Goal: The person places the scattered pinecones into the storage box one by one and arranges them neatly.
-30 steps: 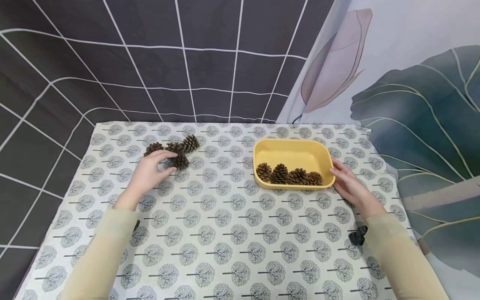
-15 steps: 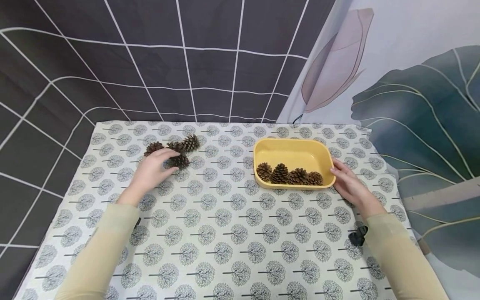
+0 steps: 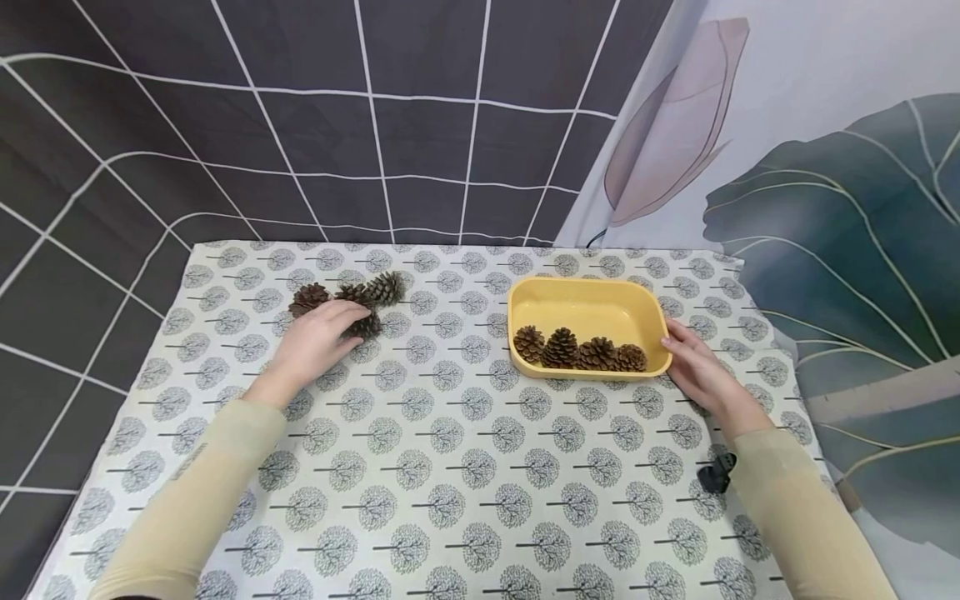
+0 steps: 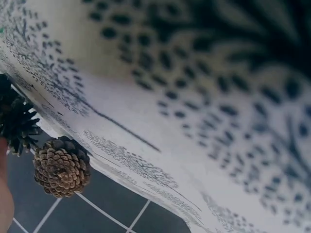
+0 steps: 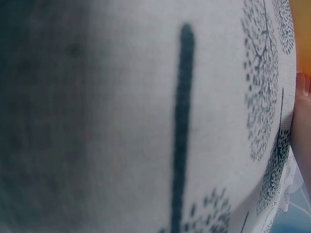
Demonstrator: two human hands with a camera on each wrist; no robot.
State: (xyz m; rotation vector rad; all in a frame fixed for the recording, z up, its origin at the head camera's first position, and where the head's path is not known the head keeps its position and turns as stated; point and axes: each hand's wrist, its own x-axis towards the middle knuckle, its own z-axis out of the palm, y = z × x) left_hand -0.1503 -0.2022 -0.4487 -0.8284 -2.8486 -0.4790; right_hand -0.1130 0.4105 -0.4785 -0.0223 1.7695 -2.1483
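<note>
At the back left of the table, my left hand [image 3: 318,342] holds a dark brown pine cone [image 3: 367,326] between thumb and fingers, which partly cover it. Close around it lie more cones: one [image 3: 309,298] behind the knuckles, one [image 3: 386,287] farther right, and another partly hidden between them. The left wrist view has a dark pine cone [image 4: 18,124] right at the hand's edge and a browner cone [image 4: 62,167] beside it. My right hand [image 3: 697,367] grips the right end of a yellow tub [image 3: 585,285], thumb at the rim. Several pine cones [image 3: 561,347] line the tub's near side.
A white cloth [image 3: 450,467] printed with grey trees covers the table. Behind it hangs a dark grid-patterned curtain [image 3: 420,133]; a leaf-patterned drape [image 3: 840,208] is on the right. A small black device [image 3: 717,473] sits at my right wrist.
My left hand has shifted slightly right, its fingers closing over the pine cone. That cone and the one behind it have moved a little right. The right hand and tub stay put.
</note>
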